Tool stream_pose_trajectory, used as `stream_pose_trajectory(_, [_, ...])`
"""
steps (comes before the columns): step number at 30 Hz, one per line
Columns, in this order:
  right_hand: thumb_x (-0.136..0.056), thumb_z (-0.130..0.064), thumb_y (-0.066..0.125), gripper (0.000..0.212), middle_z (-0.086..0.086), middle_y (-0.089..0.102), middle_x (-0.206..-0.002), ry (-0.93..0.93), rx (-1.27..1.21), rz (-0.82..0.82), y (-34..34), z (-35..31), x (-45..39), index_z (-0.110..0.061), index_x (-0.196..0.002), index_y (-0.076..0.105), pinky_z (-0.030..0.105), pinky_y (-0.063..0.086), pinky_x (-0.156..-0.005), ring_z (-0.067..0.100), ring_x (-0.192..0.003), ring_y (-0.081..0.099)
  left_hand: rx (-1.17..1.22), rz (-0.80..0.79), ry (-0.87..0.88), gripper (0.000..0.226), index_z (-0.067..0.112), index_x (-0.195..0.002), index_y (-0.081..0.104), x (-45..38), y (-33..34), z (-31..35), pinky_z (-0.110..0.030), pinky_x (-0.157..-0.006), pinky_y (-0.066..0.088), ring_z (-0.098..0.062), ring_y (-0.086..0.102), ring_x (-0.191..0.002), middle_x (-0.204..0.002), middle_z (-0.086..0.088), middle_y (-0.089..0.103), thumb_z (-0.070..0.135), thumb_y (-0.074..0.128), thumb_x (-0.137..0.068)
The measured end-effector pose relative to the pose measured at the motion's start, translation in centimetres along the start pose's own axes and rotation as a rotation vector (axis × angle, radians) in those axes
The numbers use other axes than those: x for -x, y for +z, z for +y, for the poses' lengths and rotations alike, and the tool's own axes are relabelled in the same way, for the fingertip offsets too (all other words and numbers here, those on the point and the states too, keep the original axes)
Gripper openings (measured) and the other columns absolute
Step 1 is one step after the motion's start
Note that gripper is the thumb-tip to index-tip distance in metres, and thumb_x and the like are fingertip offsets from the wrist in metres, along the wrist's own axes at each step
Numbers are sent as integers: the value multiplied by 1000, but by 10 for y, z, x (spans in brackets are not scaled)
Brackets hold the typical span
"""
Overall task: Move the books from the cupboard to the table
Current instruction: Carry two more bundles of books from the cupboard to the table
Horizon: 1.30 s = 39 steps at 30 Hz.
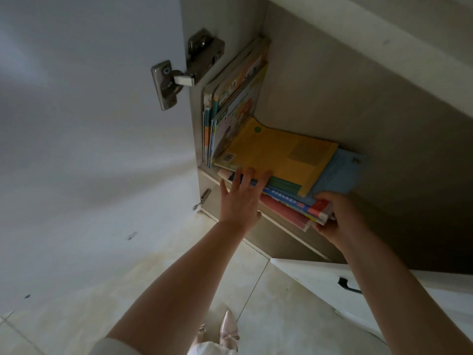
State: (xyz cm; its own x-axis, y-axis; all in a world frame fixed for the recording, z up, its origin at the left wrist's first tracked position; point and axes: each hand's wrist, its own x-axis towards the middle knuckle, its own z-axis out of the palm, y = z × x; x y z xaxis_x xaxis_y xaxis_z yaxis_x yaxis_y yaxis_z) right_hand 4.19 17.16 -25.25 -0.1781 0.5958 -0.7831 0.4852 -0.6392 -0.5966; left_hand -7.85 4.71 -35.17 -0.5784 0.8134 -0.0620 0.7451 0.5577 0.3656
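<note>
A flat stack of books (pixel 294 201) lies on the cupboard shelf (pixel 281 228), jutting over its front edge. A yellow book (pixel 279 155) tops the stack, with a light blue one (pixel 337 175) under it and red and blue ones below. My right hand (pixel 340 219) grips the stack's near right corner. My left hand (pixel 243 196) rests with fingers spread on the stack's left front edge. More books (pixel 230 106) stand upright against the cupboard's left wall behind the stack.
The white cupboard door (pixel 89 124) stands open on the left, held by a metal hinge (pixel 184 70). A lower white door with a black handle (pixel 348 285) is at the right. Pale floor tiles (pixel 102 290) and my shoes (pixel 227 329) are below.
</note>
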Motion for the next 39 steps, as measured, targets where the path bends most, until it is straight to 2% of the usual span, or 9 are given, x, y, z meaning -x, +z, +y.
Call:
stream_pose_trajectory(4, [-82,-20,64,24,14,65,-93,-175,164,25,15,-24,18,-6,-102,62,30,49,-67,22,-83,60,101,90,-60,100,34,-143,16,-9,-17,-1,-60,-106,37,-32,37,-136,-144,-7,34,51,79,-67])
stream_pose_trajectory(8, [-83,-26,63,16,8,65,-98,-307,164,-31,34,-43,31,-16,-95,59,36,53,-77,21,-94,62,252,290,-66,76,18,-129,48,-19,-28,0,-52,-95,50,-32,58,-113,-126,-9,58,43,82,-67])
stream_pose_trajectory(11, [-83,-29,62,23,8,63,-105,-327,132,-69,45,-52,37,-22,-103,53,47,55,-84,24,-100,63,385,368,-101,53,13,-117,57,-23,-35,1,-45,-81,56,-32,65,-96,-109,-10,66,35,77,-73])
stream_pose_trajectory(18, [-81,-14,63,28,16,68,-97,-436,70,-82,61,-65,50,-2,-106,54,31,57,-57,26,-77,72,398,478,-77,40,17,-109,62,-17,-42,-3,-35,-70,59,-24,69,-85,-101,-5,71,33,76,-75])
stream_pose_trajectory(22, [-77,-34,64,37,16,67,-101,-522,177,-20,78,-75,55,-9,-102,53,33,59,-59,28,-78,72,553,445,-132,51,20,-113,63,-8,-51,2,-20,-68,46,-18,69,-84,-100,2,72,39,82,-70])
stream_pose_trajectory(27, [-66,-77,56,80,1,61,-111,-457,325,-84,105,-83,63,-23,-123,42,44,58,-81,24,-97,65,745,339,-235,65,16,-129,53,-16,-62,-10,-29,-72,48,-29,66,-95,-109,-5,69,30,83,-72])
stream_pose_trajectory(31, [-81,-63,56,57,-7,57,-96,-346,356,-148,123,-72,62,-21,-117,41,45,58,-77,25,-91,67,756,291,-258,71,15,-134,45,-20,-60,-24,-40,-78,55,-29,66,-99,-115,-6,68,32,81,-75])
stream_pose_trajectory(35, [-76,-58,63,68,-1,55,-94,-294,371,-138,137,-77,58,-19,-125,34,44,60,-63,29,-77,70,745,300,-281,71,13,-135,46,-24,-57,-35,-44,-79,55,-30,66,-100,-112,-8,68,33,80,-75])
stream_pose_trajectory(39, [-80,-51,59,65,6,59,-92,-293,380,-174,140,-85,54,-14,-129,37,36,57,-49,29,-60,71,582,368,-303,83,12,-140,41,-22,-57,-31,-41,-80,56,-29,63,-104,-123,-9,61,45,79,-75])
